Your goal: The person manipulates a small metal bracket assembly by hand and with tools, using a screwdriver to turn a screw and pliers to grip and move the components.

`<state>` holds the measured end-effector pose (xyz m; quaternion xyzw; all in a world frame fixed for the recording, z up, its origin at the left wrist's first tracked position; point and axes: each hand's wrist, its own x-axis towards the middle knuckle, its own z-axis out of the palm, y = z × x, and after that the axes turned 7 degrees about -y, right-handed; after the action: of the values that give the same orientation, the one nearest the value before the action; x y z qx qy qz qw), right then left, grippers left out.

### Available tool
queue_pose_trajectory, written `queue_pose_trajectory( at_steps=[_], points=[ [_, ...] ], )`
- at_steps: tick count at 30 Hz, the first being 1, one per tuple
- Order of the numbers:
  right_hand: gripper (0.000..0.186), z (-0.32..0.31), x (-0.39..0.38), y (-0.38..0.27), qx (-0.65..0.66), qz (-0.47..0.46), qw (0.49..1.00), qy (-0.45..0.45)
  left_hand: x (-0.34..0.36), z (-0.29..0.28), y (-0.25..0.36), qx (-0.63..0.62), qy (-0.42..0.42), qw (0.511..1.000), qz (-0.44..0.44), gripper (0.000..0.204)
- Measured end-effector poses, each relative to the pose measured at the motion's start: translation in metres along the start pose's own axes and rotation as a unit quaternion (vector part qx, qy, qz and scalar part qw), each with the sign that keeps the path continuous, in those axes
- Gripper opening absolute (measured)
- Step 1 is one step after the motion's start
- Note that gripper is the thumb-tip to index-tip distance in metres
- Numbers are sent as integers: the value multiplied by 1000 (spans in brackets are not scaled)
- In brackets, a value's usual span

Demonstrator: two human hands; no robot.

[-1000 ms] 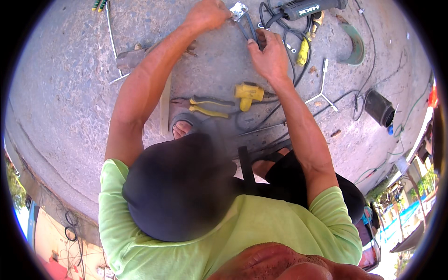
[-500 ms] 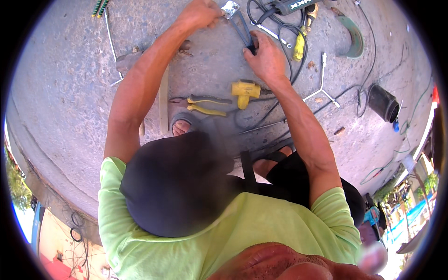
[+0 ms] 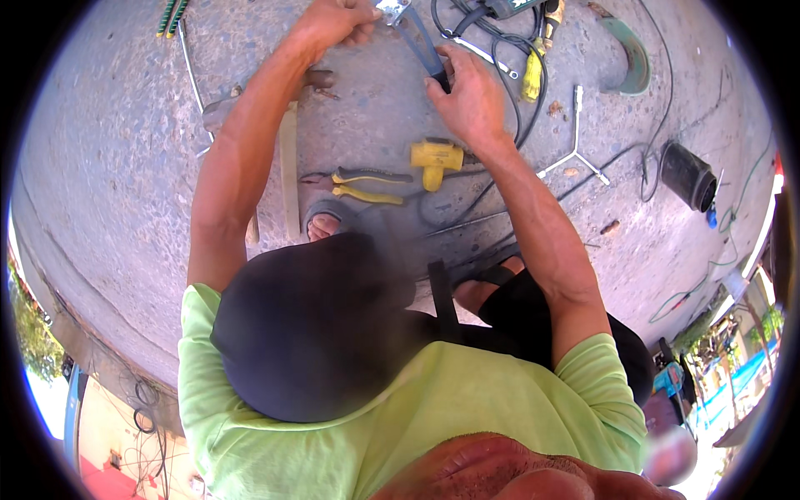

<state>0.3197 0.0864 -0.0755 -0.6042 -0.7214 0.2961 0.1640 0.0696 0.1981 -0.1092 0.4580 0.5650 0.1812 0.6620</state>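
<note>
At the top of the view, my left hand (image 3: 333,23) has its fingers curled beside a shiny metal piece (image 3: 392,12); what they hold, if anything, is unclear. My right hand (image 3: 467,96) grips the dark end of a grey-blue double-bar tool (image 3: 421,46) that reaches up to that metal piece. Below my hands lie a yellow mallet-shaped tool (image 3: 433,158) and yellow-and-black pliers (image 3: 371,196). Near my right hand are a metal wrench (image 3: 483,54), coiled black cables and a yellow-handled tool (image 3: 533,77). A wooden strip (image 3: 290,171) lies beside my left forearm.
A Y-shaped socket wrench (image 3: 575,146), curved green piece (image 3: 633,62) and black cylinder (image 3: 683,177) lie on the right of the concrete (image 3: 108,167). At upper left are a thin metal rod (image 3: 190,71) and green-handled tool (image 3: 173,17). My sandaled foot (image 3: 323,223) is beside the pliers.
Both hands and the tool between them have shifted up and left in the picture. Items on the ground also sit slightly higher, as the view has moved a little.
</note>
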Motion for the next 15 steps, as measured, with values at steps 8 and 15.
queue_pose_trajectory(
  at_steps=[8, 15],
  points=[
    [52, 3, -9, 8, 14, 28, 999, -27, 1, 13, 4, 92, 9, 996, -7, 17],
    [51, 7, -10, 10, 16, 39, 999, -31, -1, 16, 9, 51, 4, 999, -16, 19]
  ],
)
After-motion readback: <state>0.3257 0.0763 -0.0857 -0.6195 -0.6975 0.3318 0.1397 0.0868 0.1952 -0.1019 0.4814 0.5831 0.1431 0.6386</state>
